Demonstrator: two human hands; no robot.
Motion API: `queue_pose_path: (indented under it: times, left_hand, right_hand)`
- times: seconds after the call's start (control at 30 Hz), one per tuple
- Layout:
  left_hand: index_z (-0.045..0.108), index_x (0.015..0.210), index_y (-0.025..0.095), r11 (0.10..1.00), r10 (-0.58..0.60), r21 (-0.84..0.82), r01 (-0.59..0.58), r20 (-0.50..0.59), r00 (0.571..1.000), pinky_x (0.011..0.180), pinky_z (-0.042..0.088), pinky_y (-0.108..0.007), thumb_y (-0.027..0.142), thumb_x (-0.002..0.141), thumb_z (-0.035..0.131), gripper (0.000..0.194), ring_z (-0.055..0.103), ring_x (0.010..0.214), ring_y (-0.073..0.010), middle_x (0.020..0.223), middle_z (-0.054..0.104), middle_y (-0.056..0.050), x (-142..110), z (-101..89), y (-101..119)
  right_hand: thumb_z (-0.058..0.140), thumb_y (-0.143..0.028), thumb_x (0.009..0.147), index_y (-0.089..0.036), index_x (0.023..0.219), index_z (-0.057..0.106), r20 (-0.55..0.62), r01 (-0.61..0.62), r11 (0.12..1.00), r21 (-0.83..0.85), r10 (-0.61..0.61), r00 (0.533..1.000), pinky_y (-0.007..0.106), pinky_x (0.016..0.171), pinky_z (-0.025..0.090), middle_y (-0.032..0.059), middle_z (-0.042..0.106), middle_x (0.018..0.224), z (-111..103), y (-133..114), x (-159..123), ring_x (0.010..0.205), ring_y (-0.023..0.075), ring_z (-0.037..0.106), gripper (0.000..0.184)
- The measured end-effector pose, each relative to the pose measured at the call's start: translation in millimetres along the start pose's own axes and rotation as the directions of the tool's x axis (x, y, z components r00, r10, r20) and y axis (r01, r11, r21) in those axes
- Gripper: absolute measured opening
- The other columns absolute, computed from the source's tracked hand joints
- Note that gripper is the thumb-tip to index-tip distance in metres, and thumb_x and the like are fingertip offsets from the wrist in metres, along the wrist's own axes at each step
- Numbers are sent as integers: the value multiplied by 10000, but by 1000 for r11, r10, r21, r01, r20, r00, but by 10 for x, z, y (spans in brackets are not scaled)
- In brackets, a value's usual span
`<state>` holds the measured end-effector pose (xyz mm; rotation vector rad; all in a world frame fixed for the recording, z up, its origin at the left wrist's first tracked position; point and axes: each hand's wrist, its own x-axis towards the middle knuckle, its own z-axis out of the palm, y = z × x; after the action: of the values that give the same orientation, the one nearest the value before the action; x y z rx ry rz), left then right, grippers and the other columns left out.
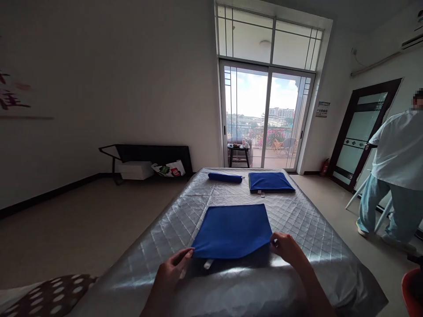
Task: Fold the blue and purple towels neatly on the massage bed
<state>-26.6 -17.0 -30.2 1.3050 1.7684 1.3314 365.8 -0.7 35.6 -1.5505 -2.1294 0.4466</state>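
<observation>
A flat blue cloth (pixel 234 229) lies in front of me, its near edge lifted a little off the silver quilted cover (pixel 307 229). My left hand (pixel 173 266) pinches the near left corner between thumb and fingers. At the near right corner, my right hand (pixel 286 246) is closed on the same cloth. A small white tag (pixel 208 264) hangs below the near edge. Farther back are a rolled blue cloth (pixel 225 178) and a stack of folded blue cloth (pixel 271 181) with white tags at its front.
A person (pixel 393 163) in a white shirt stands at the right by a dark-framed door (pixel 360 132). Beyond the table is a sliding glass door (pixel 267 119) with a black stool (pixel 238 154). A brown polka-dot fabric (pixel 54 296) lies at lower left, a red object (pixel 413 286) at lower right.
</observation>
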Motion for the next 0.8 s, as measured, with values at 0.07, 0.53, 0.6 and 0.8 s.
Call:
queue_pose_path:
  times: [0.07,0.53,0.6,0.8]
  left_hand:
    - [787,843,219,996,-19,-90,17,-18,1000,761,599,-319,625,620,647,485,722,978,-290,924,802,-45,29,-40,24]
    - [798,852,273,979,48,-185,-84,-193,980,889,590,-411,550,454,816,485,721,964,-315,914,803,-17,37,-683,554]
    - [796,791,282,992,53,-96,-77,-231,971,907,568,-427,583,466,794,443,721,935,-317,847,800,-12,154,-791,730]
    - [792,828,203,995,76,-48,-86,-193,978,720,556,-327,571,499,778,493,706,777,-251,735,771,-38,819,-926,1283]
  right_hand:
    - [533,-118,833,-237,853,695,-68,41,997,61,-37,997,231,723,530,-1,738,791,3,20,4,748,148,701,202]
    - [644,-358,916,-318,1080,752,-493,492,857,153,-365,790,296,732,634,30,758,925,-435,-219,57,776,171,725,201]
    - [636,-415,917,-317,1069,761,-462,478,853,209,-345,817,278,643,634,29,758,913,-510,-304,210,691,157,711,220]
    - [638,-563,862,-224,976,777,-272,340,855,392,-246,930,239,481,558,-5,706,652,-712,-629,1108,466,119,625,384]
